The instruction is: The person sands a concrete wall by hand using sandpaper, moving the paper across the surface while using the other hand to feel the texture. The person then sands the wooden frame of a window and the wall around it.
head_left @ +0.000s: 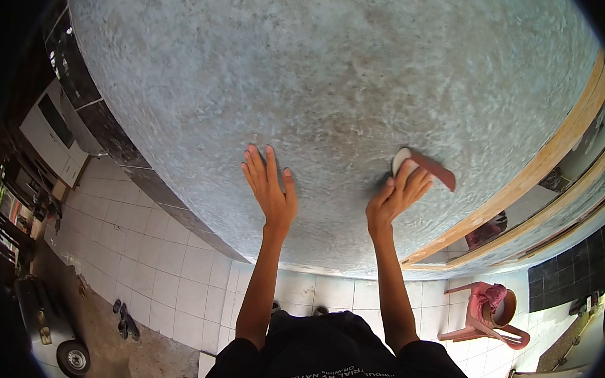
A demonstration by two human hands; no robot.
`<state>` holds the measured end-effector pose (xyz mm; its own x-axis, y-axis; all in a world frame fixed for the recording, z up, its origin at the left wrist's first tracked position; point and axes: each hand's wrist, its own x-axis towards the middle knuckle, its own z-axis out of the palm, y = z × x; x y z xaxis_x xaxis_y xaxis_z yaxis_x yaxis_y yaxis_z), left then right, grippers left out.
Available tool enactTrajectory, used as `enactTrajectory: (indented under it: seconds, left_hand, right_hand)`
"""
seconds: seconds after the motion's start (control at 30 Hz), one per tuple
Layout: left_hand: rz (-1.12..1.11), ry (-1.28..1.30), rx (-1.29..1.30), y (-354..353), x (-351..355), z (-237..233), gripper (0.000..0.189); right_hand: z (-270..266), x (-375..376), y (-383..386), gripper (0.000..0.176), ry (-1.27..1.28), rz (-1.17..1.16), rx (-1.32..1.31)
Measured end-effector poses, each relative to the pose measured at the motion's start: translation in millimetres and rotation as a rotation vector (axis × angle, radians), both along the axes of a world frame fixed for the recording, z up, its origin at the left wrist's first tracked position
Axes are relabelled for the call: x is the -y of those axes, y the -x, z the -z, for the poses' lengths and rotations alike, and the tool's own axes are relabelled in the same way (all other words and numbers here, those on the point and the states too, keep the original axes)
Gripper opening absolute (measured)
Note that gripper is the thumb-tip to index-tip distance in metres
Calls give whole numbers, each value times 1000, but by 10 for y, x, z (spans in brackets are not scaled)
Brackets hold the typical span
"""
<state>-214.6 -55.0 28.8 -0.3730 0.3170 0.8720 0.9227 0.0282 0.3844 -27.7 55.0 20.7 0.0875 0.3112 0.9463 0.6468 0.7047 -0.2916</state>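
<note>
A rough wall (321, 87) with mottled blue-grey paint fills most of the view in front of me. My left hand (270, 191) rests flat on it, fingers stretched and apart, with nothing in it. To its right, my right hand (394, 197) presses a piece of sandpaper (437, 170) against the same wall. The sandpaper is reddish brown, with a pale, rounded part showing by my index finger. Its brown end sticks out past my fingers to the right. How the sheet is folded under my fingers is hidden.
A wooden window frame (513, 210) borders the wall on the right. Below it stands a pink plastic chair (477, 314) holding a bucket. Dark tiles (107, 131) edge the wall on the left. Shoes (128, 323) and a parked car (45, 326) are at lower left, by the tiled floor (165, 267).
</note>
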Motion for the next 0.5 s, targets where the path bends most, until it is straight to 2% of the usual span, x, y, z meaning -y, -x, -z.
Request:
enactTrajectory:
  seconds: [0.03,0.1,0.17,0.23,0.27,0.33,0.43,0.47,0.5]
  left_hand:
    - [-1,-12,17,47,28,4,54]
    - [0,-24,35,119,53,14,54]
    - [24,-21,28,155,73,35,54]
    - [30,-15,21,165,90,45,54]
    - [36,-13,10,179,93,41,54]
    - [67,-24,19,219,129,17,54]
    - [84,-32,33,370,177,-27,55]
    - [87,-17,23,427,211,-30,55]
    - [88,-13,24,480,242,-33,55]
  right_hand:
    - [-164,50,26,46,3,-1,5]
    - [-391,163,151,46,67,-9,-269]
    - [-198,315,449,46,94,-10,-319]
    - [136,510,626,47,93,-119,135]
    - [274,540,639,47,95,-115,130]
    - [384,532,639,47,38,-127,391]
    - [11,267,456,48,9,5,48]
    - [-276,276,415,48,46,28,-84]
    - [-440,286,433,48,50,30,-83]
